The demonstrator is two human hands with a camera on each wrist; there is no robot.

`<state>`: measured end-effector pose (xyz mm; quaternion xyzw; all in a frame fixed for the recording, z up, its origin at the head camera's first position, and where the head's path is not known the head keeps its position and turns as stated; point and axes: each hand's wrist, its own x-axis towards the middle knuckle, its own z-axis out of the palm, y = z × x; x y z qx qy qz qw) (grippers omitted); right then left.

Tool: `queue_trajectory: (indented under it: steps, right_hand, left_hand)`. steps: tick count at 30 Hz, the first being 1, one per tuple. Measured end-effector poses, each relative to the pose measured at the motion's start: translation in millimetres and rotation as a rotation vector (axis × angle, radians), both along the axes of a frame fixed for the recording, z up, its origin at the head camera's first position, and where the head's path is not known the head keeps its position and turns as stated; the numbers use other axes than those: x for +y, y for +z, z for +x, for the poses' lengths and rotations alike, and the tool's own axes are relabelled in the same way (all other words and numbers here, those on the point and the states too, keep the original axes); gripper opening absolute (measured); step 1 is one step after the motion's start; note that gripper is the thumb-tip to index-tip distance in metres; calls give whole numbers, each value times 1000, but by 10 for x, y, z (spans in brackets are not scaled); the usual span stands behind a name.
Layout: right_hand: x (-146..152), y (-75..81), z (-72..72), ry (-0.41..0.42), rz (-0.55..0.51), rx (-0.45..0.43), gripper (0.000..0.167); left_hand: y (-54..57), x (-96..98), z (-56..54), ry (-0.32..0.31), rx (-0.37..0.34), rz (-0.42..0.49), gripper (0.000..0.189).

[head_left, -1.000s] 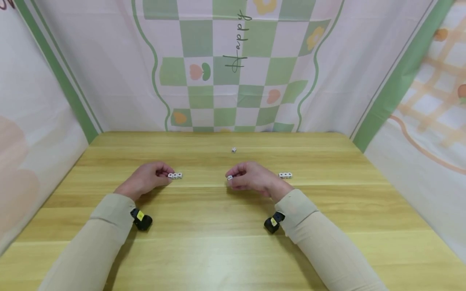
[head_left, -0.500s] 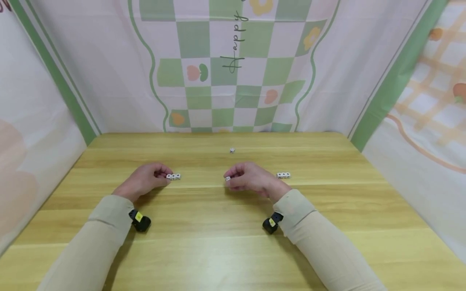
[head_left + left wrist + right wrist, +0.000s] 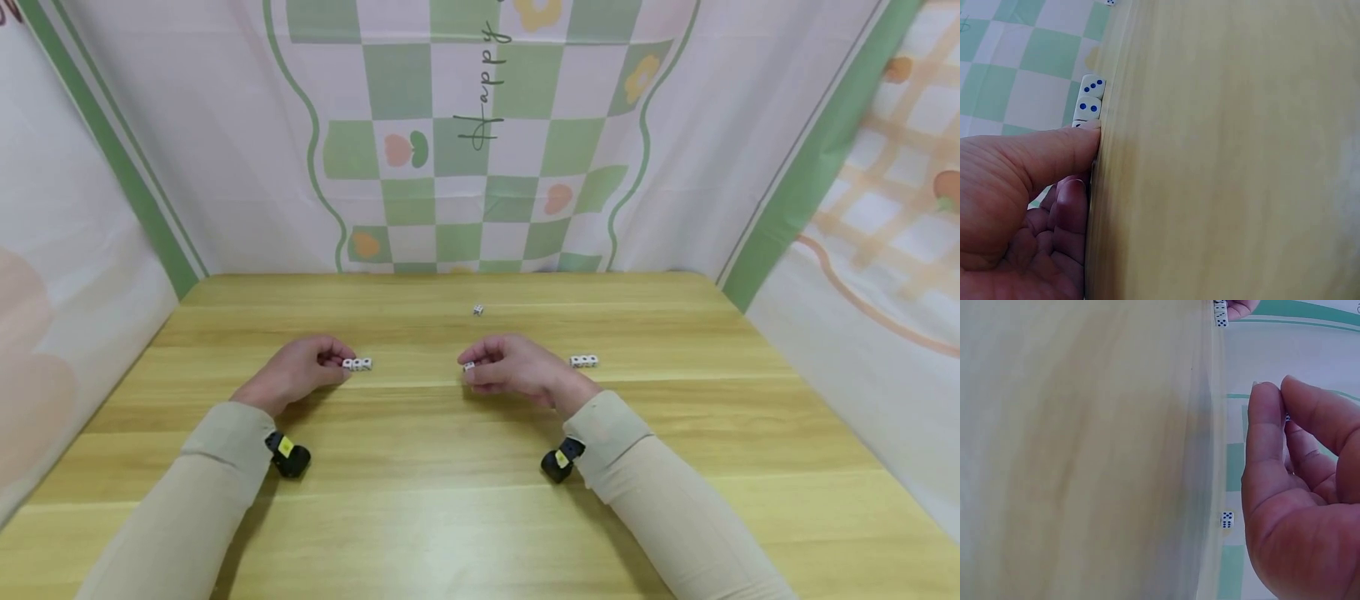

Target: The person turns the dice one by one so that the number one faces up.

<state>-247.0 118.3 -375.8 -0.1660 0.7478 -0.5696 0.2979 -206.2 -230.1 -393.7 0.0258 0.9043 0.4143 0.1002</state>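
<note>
My left hand [image 3: 296, 371] pinches the near end of a row of three white dice [image 3: 357, 364] on the wooden table. In the left wrist view the thumb covers most of that end die, while two dice [image 3: 1090, 98] show blue pips beyond it. My right hand [image 3: 513, 367] holds a single die [image 3: 468, 367] between thumb and fingertips, low over the table, to the right of that row. From the right wrist only a sliver of this die [image 3: 1287, 417] shows between the fingers.
Right of my right hand lies another row of three dice [image 3: 584, 361]. One loose die [image 3: 477, 310] sits farther back. The wooden table [image 3: 450, 467] ends at a checkered cloth backdrop [image 3: 465, 192], with cloth on both sides.
The die in my right fingertips has turned, so a different face shows than the two pips seen before. My left hand stays on its row; the head view has shifted slightly.
</note>
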Motion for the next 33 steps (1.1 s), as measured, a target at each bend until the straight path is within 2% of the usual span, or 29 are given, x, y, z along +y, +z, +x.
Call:
queue_trajectory:
  steps: [21,33]
  right_hand:
    - [18,-1,6,15,-34,-27,32]
    - [111,59,-22,16,-1,-7,41]
  left_hand:
    - [-14,-8,-5,4,0,7,23]
    - [-20,-18,-8,1,0,8,24]
